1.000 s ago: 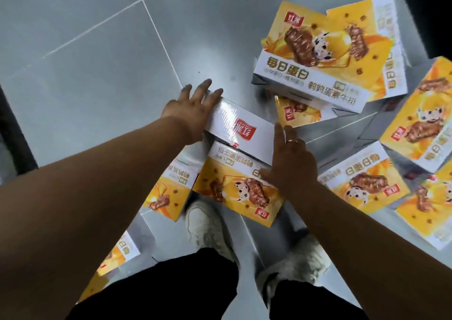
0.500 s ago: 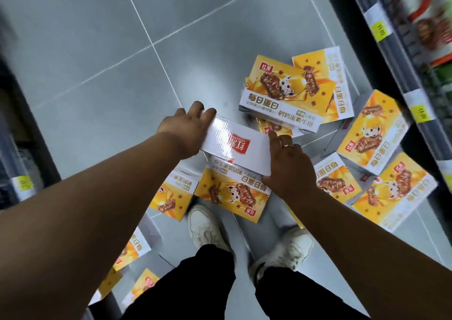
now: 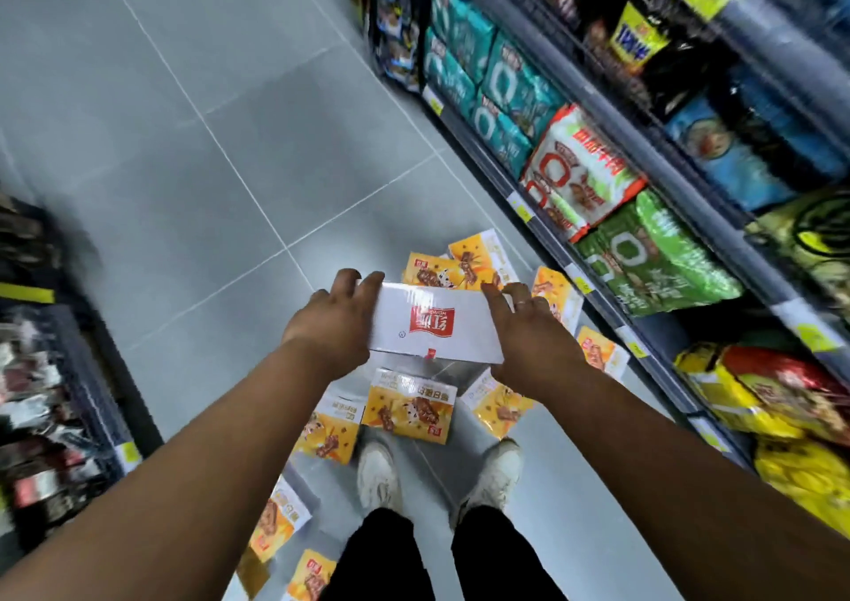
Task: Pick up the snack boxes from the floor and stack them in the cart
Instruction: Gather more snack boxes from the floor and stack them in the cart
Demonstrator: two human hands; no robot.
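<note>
Holding white snack box (image 3: 434, 324) between both hands at frame centre, up off the grey tiled floor (image 3: 184, 150). Red logo side up, roughly level, long axis running 9 to 3 o'clock. Gripping its 9 o'clock end with left hand (image 3: 338, 324), fingers curled over the far edge. Gripping its 3 o'clock end with right hand (image 3: 529, 340), fingers hooked over the far corner, ring on one finger. Thumbs hidden.

Scattered on the floor around and under the held box, more of the task's boxes:
- At 6 o'clock of it, first yellow box (image 3: 409, 405), lying flat.
- At 7 o'clock, second yellow box (image 3: 329, 430), just beside the first.
- At 5 o'clock, third yellow box (image 3: 494, 405), partly hidden by the right wrist.
- At 12 o'clock, stacked yellow pair (image 3: 434, 271), overlapping, partly behind the held box.
- At 2 to 4 o'clock, shelf-side yellow boxes (image 3: 600, 352), near the shelf base.
- Further out at 7 o'clock, low yellow boxes (image 3: 278, 522), near the bottom frame edge.

White shoes (image 3: 377, 471) at 6 o'clock, just below the first yellow box, with black trousers (image 3: 381, 554) under them.

Filling 1 to 4 o'clock of the frame, shelf (image 3: 644, 163) packed with teal bags (image 3: 483, 67), red-and-white bag (image 3: 579, 168), green bag (image 3: 653, 255) and yellow bags (image 3: 805, 476). At 9 o'clock of the frame, blurred rack (image 3: 46, 370), contents unreadable.
</note>
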